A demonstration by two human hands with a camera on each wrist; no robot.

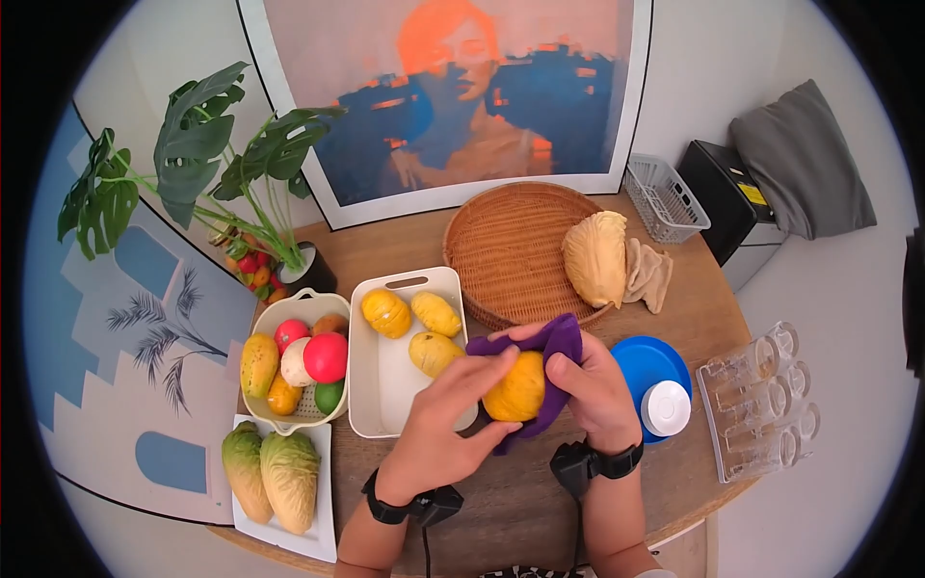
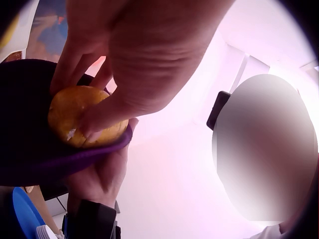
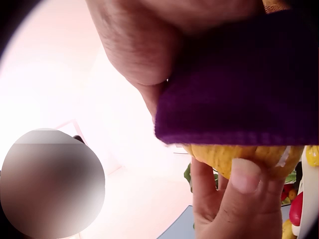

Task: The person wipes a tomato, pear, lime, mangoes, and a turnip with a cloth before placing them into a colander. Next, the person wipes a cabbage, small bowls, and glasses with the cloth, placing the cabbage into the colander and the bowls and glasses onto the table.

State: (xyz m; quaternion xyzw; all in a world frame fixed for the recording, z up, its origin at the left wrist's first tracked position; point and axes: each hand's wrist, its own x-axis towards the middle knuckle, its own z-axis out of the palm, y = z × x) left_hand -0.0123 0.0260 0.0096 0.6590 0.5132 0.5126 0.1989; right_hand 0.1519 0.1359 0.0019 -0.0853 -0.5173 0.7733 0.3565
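A small yellow ribbed pumpkin (image 1: 518, 387) is between both hands in front of the white bin (image 1: 376, 385). My left hand (image 1: 443, 409) pinches it, with the thumb (image 2: 97, 119) on its near face and fingers on the far side. In my right hand (image 1: 602, 390) is a purple cloth (image 1: 564, 342), gripped and wrapped around the pumpkin's right and upper sides. The right wrist view has the cloth (image 3: 239, 84) covering the pumpkin's top, with its ribbed lower part (image 3: 214, 155) showing. Yellow produce (image 1: 434, 354) lies inside the bin.
To the left, a cream basket (image 1: 323, 421) holds mixed produce, above a white plate (image 1: 323, 482) of cabbages. Behind are a wicker tray (image 1: 511, 250), a tan cabbage (image 1: 595, 258) and a grey basket (image 1: 665, 202). Right stand a blue plate (image 1: 641, 356), white lids (image 1: 666, 408) and glasses (image 1: 771, 400).
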